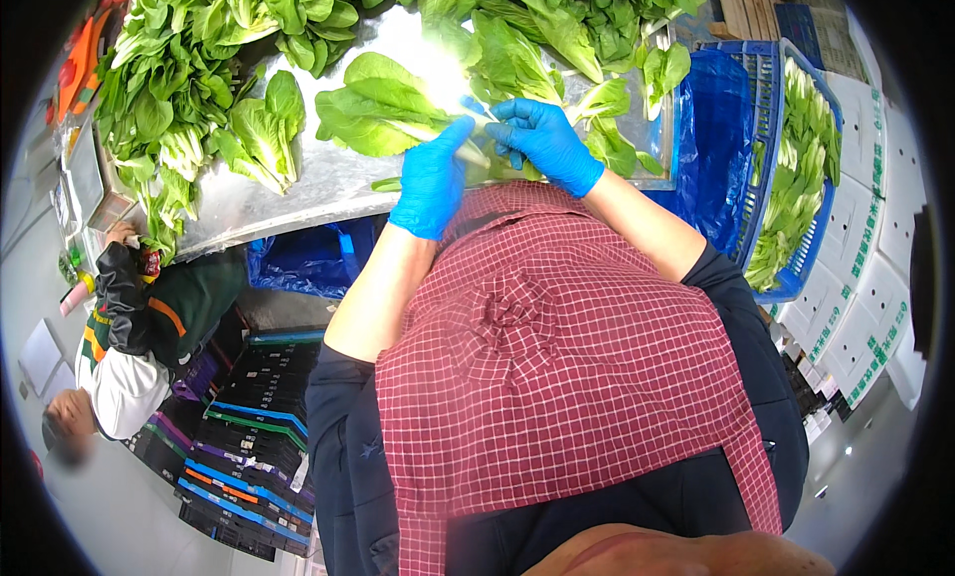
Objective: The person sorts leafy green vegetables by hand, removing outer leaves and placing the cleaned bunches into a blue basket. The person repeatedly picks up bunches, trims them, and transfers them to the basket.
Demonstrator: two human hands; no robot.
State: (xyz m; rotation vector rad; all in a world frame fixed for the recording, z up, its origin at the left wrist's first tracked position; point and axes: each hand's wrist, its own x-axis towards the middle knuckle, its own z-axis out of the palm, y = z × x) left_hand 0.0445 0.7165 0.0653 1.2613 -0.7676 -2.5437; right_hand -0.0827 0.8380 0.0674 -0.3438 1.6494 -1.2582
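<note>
My left hand (436, 177), in a blue glove, holds a head of leafy greens (384, 110) by its pale stalks. The leaves spread to the left over the metal tabletop (328, 169). My right hand (548, 139), gloved the same way, is close beside it, with thumb and fingers pinched on a pale leaf stalk (489, 113). Bright glare washes out part of the greens near the fingertips. Below both hands, at the table's near edge, lie loose leaves (386, 184). Another small head of greens (265, 132) rests on the metal to the left.
Greens are heaped at left (160, 91) and at the back (597, 16). A blue plastic crate (791, 277) of greens stands at right beside a blue plastic liner (712, 121) and white boxes (850, 151). Stacked black crates (254, 427) and another person (127, 374) are at lower left.
</note>
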